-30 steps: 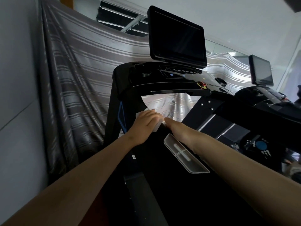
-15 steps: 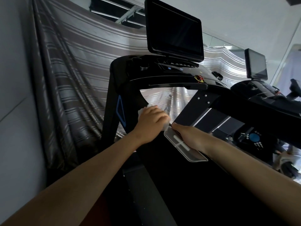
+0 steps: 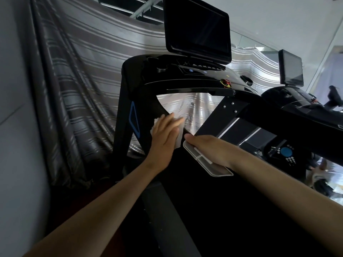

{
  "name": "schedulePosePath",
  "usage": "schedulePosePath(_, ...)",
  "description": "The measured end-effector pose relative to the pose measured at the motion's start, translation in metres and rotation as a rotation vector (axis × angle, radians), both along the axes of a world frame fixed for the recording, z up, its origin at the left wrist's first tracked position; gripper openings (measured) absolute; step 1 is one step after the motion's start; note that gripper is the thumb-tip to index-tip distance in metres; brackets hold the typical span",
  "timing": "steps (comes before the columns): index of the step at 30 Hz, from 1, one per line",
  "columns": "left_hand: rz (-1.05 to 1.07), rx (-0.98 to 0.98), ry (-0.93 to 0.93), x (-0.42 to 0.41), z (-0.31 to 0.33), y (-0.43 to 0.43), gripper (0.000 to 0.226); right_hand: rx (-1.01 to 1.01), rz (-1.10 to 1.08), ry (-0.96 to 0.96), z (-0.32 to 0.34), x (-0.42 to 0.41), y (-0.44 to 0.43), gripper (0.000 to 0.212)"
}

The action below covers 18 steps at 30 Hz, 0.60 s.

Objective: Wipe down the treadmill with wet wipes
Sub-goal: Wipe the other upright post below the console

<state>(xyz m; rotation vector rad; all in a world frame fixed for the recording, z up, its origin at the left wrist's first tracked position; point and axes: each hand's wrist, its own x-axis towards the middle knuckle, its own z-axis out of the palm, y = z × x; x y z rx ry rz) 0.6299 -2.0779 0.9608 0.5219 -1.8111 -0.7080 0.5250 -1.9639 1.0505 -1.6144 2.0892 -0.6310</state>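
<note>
Flat left hand (image 3: 163,136) presses white wipe (image 3: 178,137) on black treadmill (image 3: 172,80); right hand (image 3: 209,149) lies flat on grey plate (image 3: 218,170); striped curtain (image 3: 83,71) behind.

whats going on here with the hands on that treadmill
A person is wiping the treadmill. The left hand presses a white wet wipe flat against its black frame, below the console. The right hand rests on the grey panel beside it. The screen above is dark.
</note>
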Motion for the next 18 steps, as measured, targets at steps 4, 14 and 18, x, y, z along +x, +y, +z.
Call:
schedulePosePath(4, 0.014, 0.210, 0.156, -0.008, -0.015, 0.028, 0.041, 0.001, 0.016, -0.032, 0.000, -0.001, 0.000, 0.050)
schedulePosePath(14, 0.024, 0.385, 0.289, -0.013, -0.028, 0.040, 0.043, 0.016, -0.039, -0.111, -0.004, -0.001, -0.003, 0.061)
schedulePosePath(18, 0.033, 0.503, 0.347, -0.013, -0.042, 0.049, 0.045, 0.045, -0.057, -0.116, -0.004, -0.002, -0.003, 0.083)
